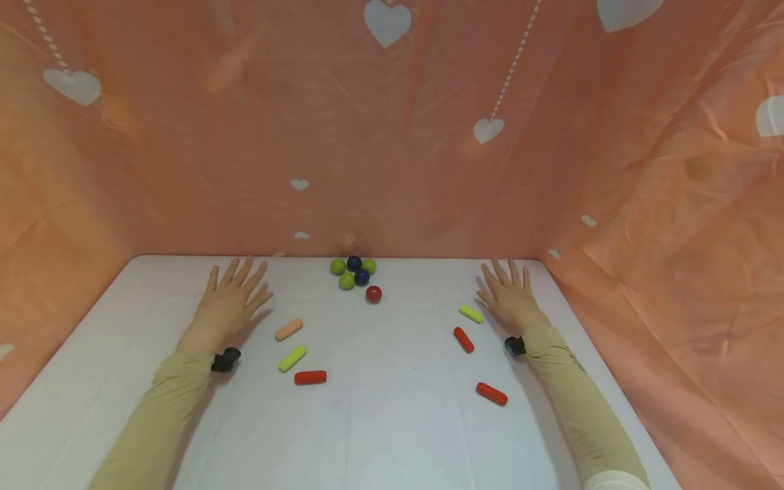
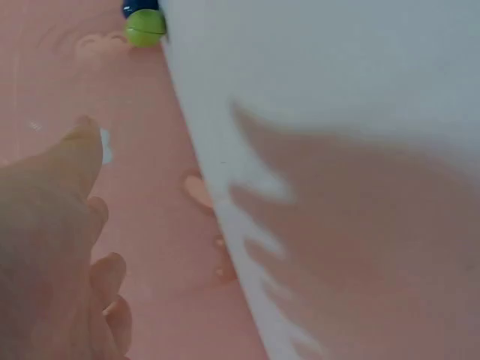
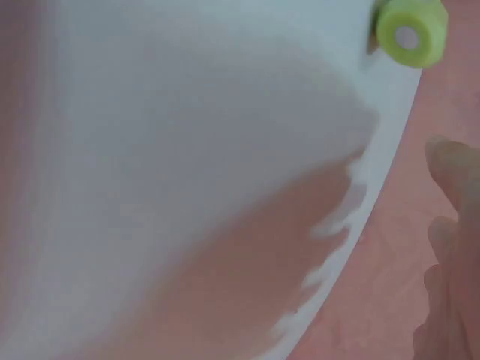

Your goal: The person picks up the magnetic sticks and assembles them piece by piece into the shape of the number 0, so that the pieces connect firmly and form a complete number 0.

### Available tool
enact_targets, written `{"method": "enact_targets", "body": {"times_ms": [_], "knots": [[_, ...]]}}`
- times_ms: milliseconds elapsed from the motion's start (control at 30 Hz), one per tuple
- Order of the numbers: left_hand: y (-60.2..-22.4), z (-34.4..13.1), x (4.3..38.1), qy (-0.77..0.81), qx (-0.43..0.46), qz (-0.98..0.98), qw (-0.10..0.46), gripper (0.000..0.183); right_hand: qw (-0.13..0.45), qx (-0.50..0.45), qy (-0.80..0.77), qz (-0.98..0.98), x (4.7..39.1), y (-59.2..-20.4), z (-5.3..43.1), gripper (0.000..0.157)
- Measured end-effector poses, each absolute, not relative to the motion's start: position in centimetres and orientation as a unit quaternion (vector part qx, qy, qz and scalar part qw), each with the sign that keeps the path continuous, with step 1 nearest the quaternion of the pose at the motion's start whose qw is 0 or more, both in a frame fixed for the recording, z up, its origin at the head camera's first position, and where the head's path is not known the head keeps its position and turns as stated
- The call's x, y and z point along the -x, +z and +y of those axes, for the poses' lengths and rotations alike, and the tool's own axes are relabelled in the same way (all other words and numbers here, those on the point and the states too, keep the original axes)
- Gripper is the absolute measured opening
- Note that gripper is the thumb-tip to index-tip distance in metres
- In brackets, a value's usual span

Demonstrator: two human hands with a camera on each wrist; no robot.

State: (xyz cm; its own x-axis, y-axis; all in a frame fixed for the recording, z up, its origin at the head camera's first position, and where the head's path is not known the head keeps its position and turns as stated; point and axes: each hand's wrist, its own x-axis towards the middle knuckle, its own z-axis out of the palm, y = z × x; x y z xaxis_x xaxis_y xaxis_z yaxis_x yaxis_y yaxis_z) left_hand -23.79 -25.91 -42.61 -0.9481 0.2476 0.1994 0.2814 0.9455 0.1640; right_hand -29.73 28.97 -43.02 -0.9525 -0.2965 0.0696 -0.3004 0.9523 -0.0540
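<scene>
— Since two hands head the list, how do their fingers lie?
— Left hand (image 1: 228, 306), left of centre in the head view: fingers straight, spread apart. Right hand (image 1: 512, 299), right of centre: fingers likewise straight and fanned. Both are free of any object.
— Pieces nearest the left?
— Three short sticks, lower left of centre: one peach stick (image 1: 289, 330), nearest the hand; one lime stick (image 1: 292, 358) below it; one red stick (image 1: 310, 377), lowest, lying nearly level.
— Pieces nearest the right?
— Three, right of centre: one yellow-green stick (image 1: 471, 314), near the thumb; one upper red stick (image 1: 463, 340), tilted; one lower red stick (image 1: 492, 394), well apart below.
— Balls?
— Six, upper middle: three green balls (image 1: 346, 281) and two dark blue balls (image 1: 362, 277), clustered; one red ball (image 1: 373, 294), just beside, lower right.
— Setting?
— White tabletop (image 1: 392, 422); orange-pink cloth (image 1: 398, 136) behind, heart-printed.
</scene>
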Motion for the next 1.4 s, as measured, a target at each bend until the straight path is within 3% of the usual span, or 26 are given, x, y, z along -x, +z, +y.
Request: {"method": "enact_targets", "body": {"times_ms": [367, 700, 1000, 1400], "knots": [[-38.4, -26.7, 23.9, -0.255, 0.138, -0.957, 0.008, 0.071, 0.054, -0.159, 0.056, -0.984, 29.8, -40.7, 28.3, 0.067], [-36.3, -26.2, 21.9, -0.428, 0.124, -0.894, 0.049, 0.056, 0.067, -0.148, 0.309, -0.937, 29.5, -38.6, 27.2, 0.065], [-38.3, -26.2, 20.3, -0.464, 0.129, -0.873, 0.077, 0.047, 0.026, -0.117, 0.517, -0.848, 27.0, -39.5, 24.9, 0.047], [-43.4, -25.8, 19.4, -0.511, 0.134, -0.849, 0.004, 0.049, -0.031, -0.136, 0.568, -0.811, 25.7, -41.4, 22.3, 0.037]]}}
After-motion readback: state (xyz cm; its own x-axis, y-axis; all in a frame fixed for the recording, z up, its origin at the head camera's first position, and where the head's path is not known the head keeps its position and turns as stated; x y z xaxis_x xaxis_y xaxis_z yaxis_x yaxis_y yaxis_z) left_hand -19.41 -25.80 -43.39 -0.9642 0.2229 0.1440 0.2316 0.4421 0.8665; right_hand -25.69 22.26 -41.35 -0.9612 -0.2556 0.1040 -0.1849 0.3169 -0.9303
